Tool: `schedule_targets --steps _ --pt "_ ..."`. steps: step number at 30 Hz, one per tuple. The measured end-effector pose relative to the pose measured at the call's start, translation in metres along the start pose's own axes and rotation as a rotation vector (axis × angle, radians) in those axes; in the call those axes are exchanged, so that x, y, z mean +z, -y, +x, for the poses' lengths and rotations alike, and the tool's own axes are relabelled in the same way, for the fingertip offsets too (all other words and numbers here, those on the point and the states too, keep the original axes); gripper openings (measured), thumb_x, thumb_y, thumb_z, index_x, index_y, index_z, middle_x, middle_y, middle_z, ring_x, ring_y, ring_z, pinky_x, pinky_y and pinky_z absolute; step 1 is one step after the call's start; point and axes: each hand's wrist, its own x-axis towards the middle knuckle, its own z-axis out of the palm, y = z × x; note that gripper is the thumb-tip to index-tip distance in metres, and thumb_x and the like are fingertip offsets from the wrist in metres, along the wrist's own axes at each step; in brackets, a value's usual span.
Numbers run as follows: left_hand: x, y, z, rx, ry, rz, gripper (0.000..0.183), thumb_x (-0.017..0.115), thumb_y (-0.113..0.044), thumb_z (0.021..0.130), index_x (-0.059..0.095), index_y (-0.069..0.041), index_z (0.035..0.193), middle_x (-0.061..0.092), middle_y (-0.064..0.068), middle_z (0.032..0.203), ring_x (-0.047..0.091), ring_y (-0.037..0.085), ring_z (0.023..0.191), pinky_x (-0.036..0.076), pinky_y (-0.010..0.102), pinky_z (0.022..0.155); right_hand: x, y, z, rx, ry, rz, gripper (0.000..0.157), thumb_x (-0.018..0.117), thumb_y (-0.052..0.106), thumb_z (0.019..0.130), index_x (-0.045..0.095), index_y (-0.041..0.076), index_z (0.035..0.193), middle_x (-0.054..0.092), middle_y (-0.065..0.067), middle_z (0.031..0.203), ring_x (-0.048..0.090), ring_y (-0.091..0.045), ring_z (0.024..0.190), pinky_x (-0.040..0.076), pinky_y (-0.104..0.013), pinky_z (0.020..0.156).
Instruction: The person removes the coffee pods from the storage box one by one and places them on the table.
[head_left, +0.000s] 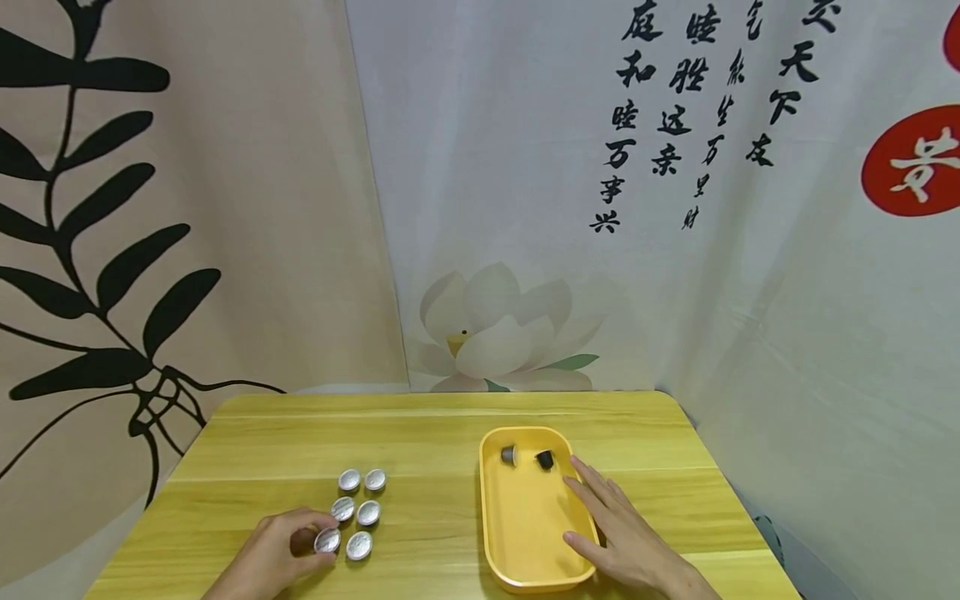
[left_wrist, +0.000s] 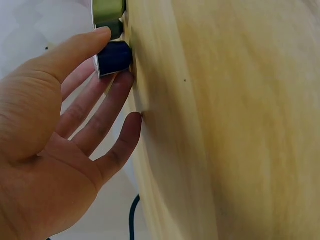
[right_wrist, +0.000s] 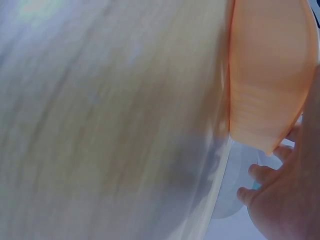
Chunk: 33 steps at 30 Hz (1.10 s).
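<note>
Pinching round silver-lidded capsule [head_left: 327, 541], left hand [head_left: 272, 548]; right hand [head_left: 621, 533], spread, touching smooth, round-cornered tray [head_left: 532, 529].

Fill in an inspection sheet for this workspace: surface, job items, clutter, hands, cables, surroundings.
Surface: wood-grain table.
Job items: six silver-lidded capsules stand lids up in two columns; a yellow tray holds a grey capsule and a black capsule.
Clutter: nothing seen.
Left hand: thumb and fingers grip the blue capsule, near-left of the six.
Right hand: fingers spread at the tray's right rim.
Cables: dark line beyond the table's edge; cable or print, cannot tell.
Surroundings: hanging fabric printed with leaves, a lotus and characters.
</note>
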Motion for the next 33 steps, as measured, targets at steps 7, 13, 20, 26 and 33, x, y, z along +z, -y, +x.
schedule_targets --steps 7,13,20,26,33 --pt "0.003 0.001 0.0 0.021 -0.009 0.029 0.044 0.098 -0.022 0.089 0.081 -0.009 0.127 0.082 0.009 0.122 0.074 -0.003 0.097 0.064 0.021 0.08 0.0 0.0 0.0 -0.011 -0.008 -0.029 0.069 0.075 0.039 0.109 0.053 0.012 0.168 0.036 -0.015 0.185 0.045 -0.043 0.164 0.043 -0.078 0.122" --pt "0.004 0.003 0.0 0.026 -0.004 0.014 0.044 0.098 -0.023 0.089 0.081 -0.009 0.127 0.083 0.009 0.122 0.076 -0.001 0.099 0.065 0.022 0.082 0.0 -0.001 0.0 0.0 0.002 -0.014 0.069 0.074 0.04 0.11 0.052 0.013 0.169 0.034 -0.014 0.186 0.044 -0.043 0.165 0.041 -0.079 0.123" --pt "0.004 0.003 0.0 0.04 0.005 -0.012 0.043 0.097 -0.02 0.089 0.08 -0.007 0.127 0.083 0.011 0.123 0.078 0.001 0.101 0.067 0.024 0.084 0.001 -0.002 0.0 0.004 0.011 0.002 0.069 0.073 0.04 0.11 0.051 0.012 0.169 0.033 -0.014 0.186 0.043 -0.044 0.165 0.04 -0.08 0.122" --pt "0.002 0.003 -0.002 0.02 0.013 -0.042 0.048 0.097 -0.023 0.09 0.079 -0.005 0.13 0.082 0.013 0.126 0.079 0.003 0.103 0.067 0.024 0.086 0.0 -0.002 0.0 0.007 0.01 0.008 0.069 0.074 0.04 0.11 0.051 0.011 0.169 0.033 -0.014 0.186 0.043 -0.044 0.165 0.04 -0.081 0.122" --pt "-0.006 0.005 -0.007 -0.042 0.048 -0.08 0.055 0.096 -0.031 0.092 0.076 -0.006 0.137 0.079 0.015 0.136 0.08 0.011 0.11 0.068 0.03 0.09 0.0 -0.002 0.0 0.013 0.015 0.008 0.069 0.073 0.041 0.11 0.052 0.01 0.169 0.032 -0.013 0.187 0.043 -0.043 0.165 0.04 -0.081 0.122"
